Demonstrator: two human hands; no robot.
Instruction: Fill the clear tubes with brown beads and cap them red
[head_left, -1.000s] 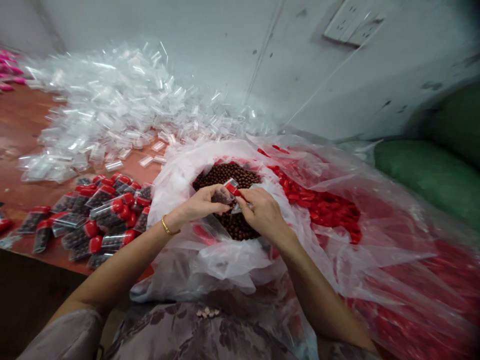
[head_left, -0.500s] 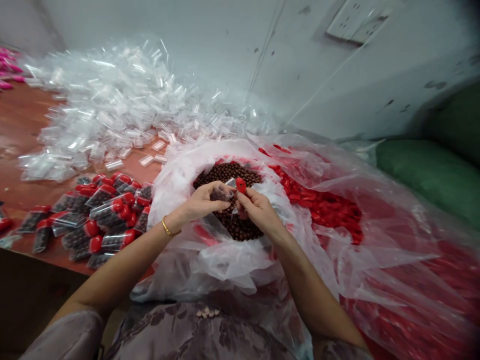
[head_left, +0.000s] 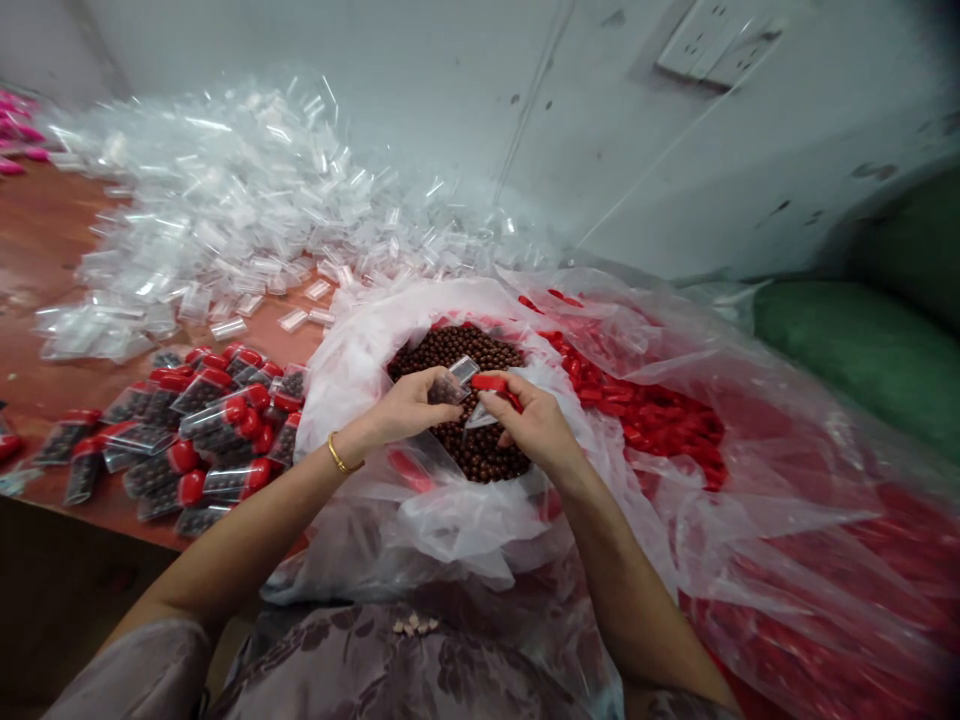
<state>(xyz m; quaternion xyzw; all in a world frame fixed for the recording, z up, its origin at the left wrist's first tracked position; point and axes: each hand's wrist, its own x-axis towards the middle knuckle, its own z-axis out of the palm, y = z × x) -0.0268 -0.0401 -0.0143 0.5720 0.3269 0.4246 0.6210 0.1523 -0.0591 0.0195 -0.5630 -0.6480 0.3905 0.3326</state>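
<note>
My left hand (head_left: 409, 405) grips a small clear tube (head_left: 454, 383) filled with brown balls, held over the open bag of brown balls (head_left: 450, 348). My right hand (head_left: 534, 425) pinches a red cap (head_left: 491, 382) right at the mouth of that tube. A second clear tube seems tucked under my right fingers, though I cannot tell for sure. A gold bangle sits on my left wrist.
Filled red-capped tubes (head_left: 202, 420) lie in a heap on the brown table (head_left: 45, 240) at left. Behind them spreads a big pile of empty clear tubes (head_left: 225, 200). A clear bag of loose red caps (head_left: 645, 410) lies to the right, green sacks (head_left: 862, 350) beyond.
The red cap has turned from end-on to sideways at the tube's mouth, and my right hand has shifted slightly right. My left hand has stayed put.
</note>
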